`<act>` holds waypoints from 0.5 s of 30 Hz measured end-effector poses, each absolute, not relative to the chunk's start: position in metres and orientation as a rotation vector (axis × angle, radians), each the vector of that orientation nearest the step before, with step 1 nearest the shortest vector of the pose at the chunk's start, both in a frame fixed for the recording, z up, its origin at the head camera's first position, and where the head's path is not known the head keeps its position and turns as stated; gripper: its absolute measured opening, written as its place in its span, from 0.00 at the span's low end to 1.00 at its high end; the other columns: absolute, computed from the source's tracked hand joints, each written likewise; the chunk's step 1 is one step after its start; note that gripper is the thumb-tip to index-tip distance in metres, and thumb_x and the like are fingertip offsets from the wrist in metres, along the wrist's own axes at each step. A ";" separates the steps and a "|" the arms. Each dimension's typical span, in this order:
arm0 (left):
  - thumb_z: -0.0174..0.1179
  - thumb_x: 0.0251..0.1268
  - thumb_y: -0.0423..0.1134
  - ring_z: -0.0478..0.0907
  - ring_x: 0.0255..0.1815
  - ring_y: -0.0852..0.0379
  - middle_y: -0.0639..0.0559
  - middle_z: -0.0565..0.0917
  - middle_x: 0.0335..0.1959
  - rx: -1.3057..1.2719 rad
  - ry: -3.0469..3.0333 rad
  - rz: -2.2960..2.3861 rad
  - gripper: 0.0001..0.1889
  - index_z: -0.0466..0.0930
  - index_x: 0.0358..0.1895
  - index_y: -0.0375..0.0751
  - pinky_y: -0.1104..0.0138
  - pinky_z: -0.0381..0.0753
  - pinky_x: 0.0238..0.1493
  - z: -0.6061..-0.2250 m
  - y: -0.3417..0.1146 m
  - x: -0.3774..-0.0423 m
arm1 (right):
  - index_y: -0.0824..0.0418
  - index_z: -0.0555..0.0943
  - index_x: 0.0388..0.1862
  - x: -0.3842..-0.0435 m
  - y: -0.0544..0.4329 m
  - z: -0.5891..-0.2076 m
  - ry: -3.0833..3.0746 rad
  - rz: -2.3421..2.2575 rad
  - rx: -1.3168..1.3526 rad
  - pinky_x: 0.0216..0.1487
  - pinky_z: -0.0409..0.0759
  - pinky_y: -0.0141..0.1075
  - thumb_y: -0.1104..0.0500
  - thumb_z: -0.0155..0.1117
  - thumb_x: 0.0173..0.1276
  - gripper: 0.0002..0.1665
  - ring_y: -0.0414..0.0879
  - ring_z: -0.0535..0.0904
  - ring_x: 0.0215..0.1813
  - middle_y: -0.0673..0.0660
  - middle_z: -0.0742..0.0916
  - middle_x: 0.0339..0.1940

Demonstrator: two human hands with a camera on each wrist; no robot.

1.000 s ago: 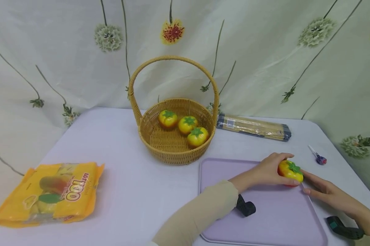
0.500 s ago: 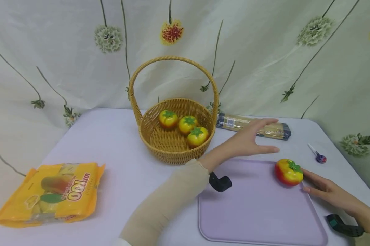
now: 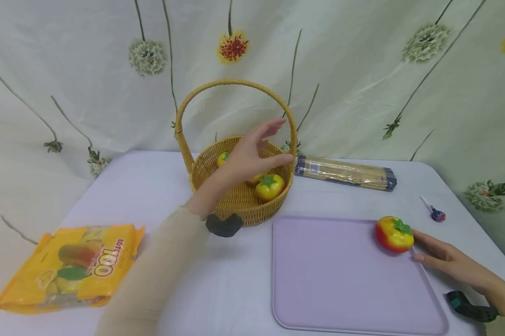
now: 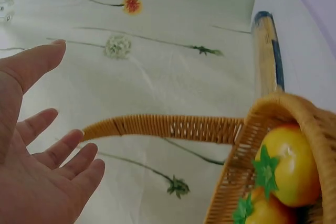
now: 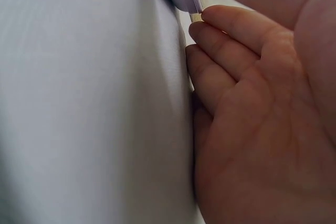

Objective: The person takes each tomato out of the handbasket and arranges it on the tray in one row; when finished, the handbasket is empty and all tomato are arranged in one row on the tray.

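Observation:
My left hand (image 3: 246,161) hovers over the wicker basket (image 3: 235,212) with fingers and thumb spread, holding nothing. In the left wrist view its palm shows beside the basket's arched handle (image 4: 173,126). Three yellow-red toy tomatoes (image 3: 271,187) with green star-shaped tops lie in the basket; the hand partly covers two of them. Another toy tomato (image 3: 391,235) rests at the far right corner of the lilac tray (image 3: 345,280). Beside it, my right hand (image 3: 458,268) lies along the tray's right edge. In the right wrist view its fingers (image 5: 233,32) are loosely extended towards the tray's rim.
A yellow food bag (image 3: 88,266) lies on the left of the white-covered table (image 3: 202,289). Behind the tray is a wrapped bundle of thin wooden sticks (image 3: 347,173). A lollipop (image 3: 437,215) lies at the right. Flower-printed cloth (image 3: 340,60) hangs behind.
My left hand has let go of the toy tomato on the tray and travelled left and away, over the basket. My right hand has stayed at the tray's edge.

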State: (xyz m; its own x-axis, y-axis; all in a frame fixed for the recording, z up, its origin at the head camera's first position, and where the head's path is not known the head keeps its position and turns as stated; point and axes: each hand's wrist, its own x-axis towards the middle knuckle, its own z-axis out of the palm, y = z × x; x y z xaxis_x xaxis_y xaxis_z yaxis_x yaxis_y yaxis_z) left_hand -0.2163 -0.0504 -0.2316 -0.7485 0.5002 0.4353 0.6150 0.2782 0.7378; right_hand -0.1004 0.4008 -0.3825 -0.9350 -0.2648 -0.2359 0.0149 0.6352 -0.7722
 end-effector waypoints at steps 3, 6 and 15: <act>0.66 0.58 0.44 0.61 0.65 0.59 0.56 0.65 0.65 -0.968 -2.410 -1.559 0.36 0.61 0.69 0.49 0.64 0.61 0.63 -0.237 -0.072 -0.217 | 0.78 0.46 0.70 -0.100 0.401 -0.383 2.527 -1.211 -0.211 0.53 0.48 0.72 0.60 0.54 0.70 0.40 0.78 0.42 0.64 0.81 0.51 0.67; 0.66 0.58 0.42 0.60 0.65 0.58 0.55 0.65 0.65 -0.909 -2.401 -1.625 0.35 0.61 0.69 0.47 0.62 0.59 0.64 -0.244 -0.087 -0.217 | 0.78 0.46 0.70 -0.100 0.402 -0.383 2.524 -1.221 -0.218 0.53 0.47 0.72 0.61 0.54 0.71 0.40 0.78 0.42 0.64 0.81 0.51 0.67; 0.62 0.61 0.34 0.59 0.66 0.49 0.45 0.65 0.65 -0.725 -2.404 -1.753 0.32 0.60 0.68 0.36 0.61 0.61 0.64 -0.263 -0.108 -0.216 | 0.76 0.47 0.70 -0.101 0.406 -0.384 2.531 -1.224 -0.236 0.55 0.46 0.72 0.59 0.53 0.71 0.39 0.67 0.42 0.70 0.79 0.51 0.68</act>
